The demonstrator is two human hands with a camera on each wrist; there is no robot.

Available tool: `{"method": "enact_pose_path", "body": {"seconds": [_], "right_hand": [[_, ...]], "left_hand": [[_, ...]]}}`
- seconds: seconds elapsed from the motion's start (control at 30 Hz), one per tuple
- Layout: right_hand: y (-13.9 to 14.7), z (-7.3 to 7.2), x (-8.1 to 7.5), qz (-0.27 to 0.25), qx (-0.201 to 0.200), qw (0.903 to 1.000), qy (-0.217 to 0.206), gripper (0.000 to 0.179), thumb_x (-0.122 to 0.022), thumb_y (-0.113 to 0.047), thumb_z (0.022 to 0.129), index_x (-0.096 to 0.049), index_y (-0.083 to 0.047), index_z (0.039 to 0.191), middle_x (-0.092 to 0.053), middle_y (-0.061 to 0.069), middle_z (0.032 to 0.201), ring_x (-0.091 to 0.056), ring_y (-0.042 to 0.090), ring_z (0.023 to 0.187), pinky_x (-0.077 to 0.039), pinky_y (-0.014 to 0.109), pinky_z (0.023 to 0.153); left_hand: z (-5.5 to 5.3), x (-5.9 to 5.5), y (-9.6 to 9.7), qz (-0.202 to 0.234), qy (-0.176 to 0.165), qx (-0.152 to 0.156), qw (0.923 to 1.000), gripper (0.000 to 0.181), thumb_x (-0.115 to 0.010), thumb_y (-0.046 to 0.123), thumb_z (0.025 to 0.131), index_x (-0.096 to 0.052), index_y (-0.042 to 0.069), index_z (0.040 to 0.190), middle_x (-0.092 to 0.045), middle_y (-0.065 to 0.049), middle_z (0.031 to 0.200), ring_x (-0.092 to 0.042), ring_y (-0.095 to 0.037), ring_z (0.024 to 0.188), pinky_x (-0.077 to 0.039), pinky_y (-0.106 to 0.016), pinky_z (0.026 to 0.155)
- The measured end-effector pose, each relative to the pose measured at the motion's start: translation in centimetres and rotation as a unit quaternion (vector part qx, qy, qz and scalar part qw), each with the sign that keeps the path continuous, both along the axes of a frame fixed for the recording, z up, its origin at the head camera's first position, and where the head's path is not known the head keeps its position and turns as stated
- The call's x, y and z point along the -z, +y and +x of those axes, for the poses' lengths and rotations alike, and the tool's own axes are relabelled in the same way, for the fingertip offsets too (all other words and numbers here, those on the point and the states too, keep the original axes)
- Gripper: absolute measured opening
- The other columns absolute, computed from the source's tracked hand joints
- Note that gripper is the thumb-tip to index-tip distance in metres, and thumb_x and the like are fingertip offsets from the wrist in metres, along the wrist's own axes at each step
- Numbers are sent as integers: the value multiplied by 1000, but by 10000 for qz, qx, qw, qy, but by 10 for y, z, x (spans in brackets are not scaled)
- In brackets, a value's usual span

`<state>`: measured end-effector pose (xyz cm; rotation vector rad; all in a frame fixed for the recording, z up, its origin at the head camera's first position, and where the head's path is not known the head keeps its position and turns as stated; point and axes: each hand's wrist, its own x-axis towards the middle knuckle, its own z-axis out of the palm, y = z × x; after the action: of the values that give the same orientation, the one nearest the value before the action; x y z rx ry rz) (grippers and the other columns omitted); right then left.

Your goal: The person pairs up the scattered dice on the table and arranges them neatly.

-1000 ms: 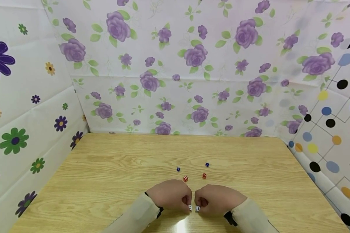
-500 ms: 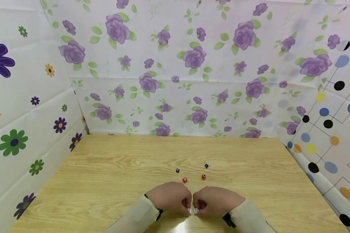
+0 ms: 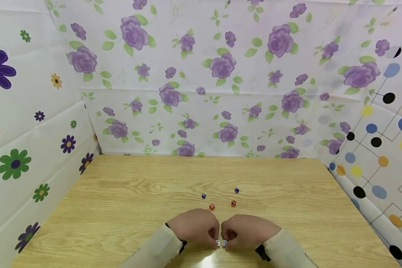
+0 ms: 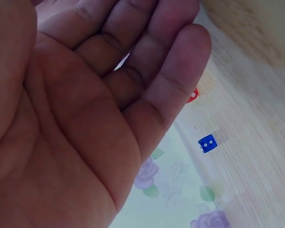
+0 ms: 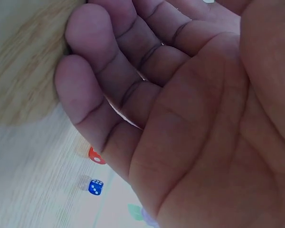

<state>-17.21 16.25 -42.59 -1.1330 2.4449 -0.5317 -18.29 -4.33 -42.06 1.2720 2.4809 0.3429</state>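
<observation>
My left hand (image 3: 195,227) pinches a white die (image 3: 217,243) near the front of the wooden table, and my right hand (image 3: 249,231) pinches a second white die (image 3: 224,243). A narrow gap parts these two dice, and the knuckles of both hands almost meet above them. Just beyond the hands lie two red dice, a left one (image 3: 212,207) and a right one (image 3: 233,203). Farther back are two blue dice, one on the left (image 3: 203,195) and one on the right (image 3: 236,190). Curled fingers and palms fill both wrist views, hiding the white dice there.
The wooden table (image 3: 137,186) reaches back to a wall covering with purple roses (image 3: 222,66). A flower-patterned sheet (image 3: 50,145) borders the left side, and a dotted sheet (image 3: 368,160) the right. Light reflects off the tabletop near the front edge.
The two white dice have come slightly closer together, the right hand shifting a little to the left. The red and blue dice stay in place on the table.
</observation>
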Motion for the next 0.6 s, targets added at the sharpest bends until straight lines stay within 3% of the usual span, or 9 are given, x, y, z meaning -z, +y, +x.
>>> {"method": "enact_pose_path", "body": {"seconds": [0.6], "right_hand": [[-5, 1, 1, -3, 107, 9999, 81, 17, -74, -29, 82, -58, -27, 77, -52, -20, 66, -44, -6, 56, -41, 16, 52]], "left_hand": [[2, -2, 3, 99, -96, 84, 9999, 9, -76, 26, 79, -69, 29, 73, -55, 27, 66, -51, 11, 62, -42, -10, 59]]}}
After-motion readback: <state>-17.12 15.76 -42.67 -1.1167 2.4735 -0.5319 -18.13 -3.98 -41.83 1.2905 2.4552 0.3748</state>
